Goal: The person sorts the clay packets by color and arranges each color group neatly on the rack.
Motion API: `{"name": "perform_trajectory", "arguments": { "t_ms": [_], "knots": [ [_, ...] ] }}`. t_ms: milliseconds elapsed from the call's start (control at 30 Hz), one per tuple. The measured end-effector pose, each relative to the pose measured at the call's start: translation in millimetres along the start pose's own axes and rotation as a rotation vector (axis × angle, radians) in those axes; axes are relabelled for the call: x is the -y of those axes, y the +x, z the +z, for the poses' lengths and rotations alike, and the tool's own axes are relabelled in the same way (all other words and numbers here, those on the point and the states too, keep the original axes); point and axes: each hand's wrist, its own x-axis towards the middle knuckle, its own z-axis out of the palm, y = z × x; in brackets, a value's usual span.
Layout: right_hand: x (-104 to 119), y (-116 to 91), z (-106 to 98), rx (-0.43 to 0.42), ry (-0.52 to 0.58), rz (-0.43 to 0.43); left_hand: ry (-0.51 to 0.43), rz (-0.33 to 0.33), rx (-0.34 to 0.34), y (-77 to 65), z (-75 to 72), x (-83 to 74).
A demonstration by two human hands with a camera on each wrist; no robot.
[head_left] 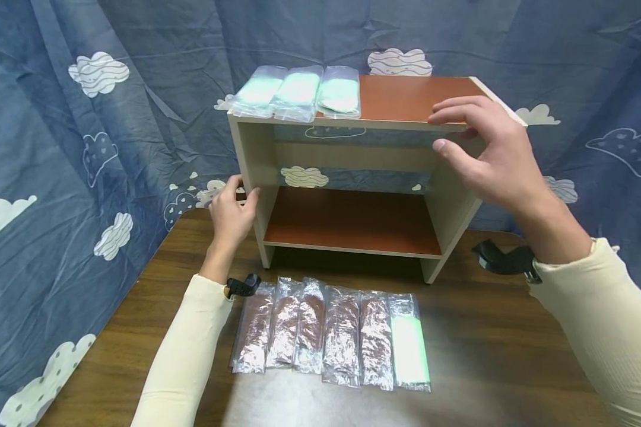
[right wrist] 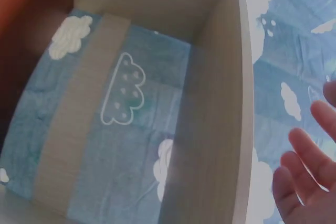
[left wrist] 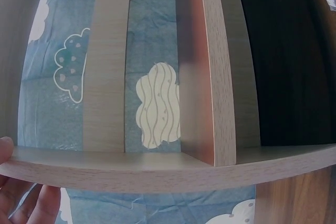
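Six sealed packets [head_left: 331, 335] lie in a row on the counter [head_left: 491, 356] closest to me — five with brown contents in crinkled clear wrap, and one pale green packet [head_left: 409, 350] at the right end, each with its long axis running away from me toward the shelf. Behind them stands the small wooden shelf unit [head_left: 352, 178], open at the front, with a reddish top board and lower board. Three more green packets [head_left: 299, 92] sit side by side on the left part of its top.

My left hand [head_left: 232, 210] wraps round the shelf's left side panel low down, thumb at the front edge, fingers behind — a holding grip, as the left wrist view confirms with fingertips against the board's edge. My right hand [head_left: 486, 154] is at the top board's right front corner, fingers spread and lightly bent, the fingertips at the board's edge; I cannot tell whether they press on it. The row of packets lies below and between both hands, the brown ones nearer my left, the green one nearer my right.
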Motion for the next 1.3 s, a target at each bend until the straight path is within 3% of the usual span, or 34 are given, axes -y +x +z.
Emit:
{"name": "perform_trajectory", "arguments": {
  "t_ms": [167,433,633,933,1100,1300],
  "knots": [
    [3,-32,2,-0.068,0.001,-0.044,-0.006,0.003,-0.004,-0.6,-1.0,-1.8],
    [-2,-88,20,-0.012,0.088,-0.116,-0.014,0.000,0.005,-2.1,-1.0,-2.0],
    [-11,-137,43,0.031,0.108,-0.109,-0.007,-0.004,0.005,-0.7,-0.1,-1.8],
    [-27,-204,67,0.176,-0.068,0.134,-0.009,-0.022,0.000,-3.2,-1.7,-0.8],
    [-37,-235,79,0.337,-0.135,0.413,-0.001,-0.017,0.003,-2.3,-1.1,-1.0],
    [-47,-261,93,0.581,-0.089,0.741,0.001,-0.023,0.006,-1.4,-0.2,-2.0]
  ]
}}
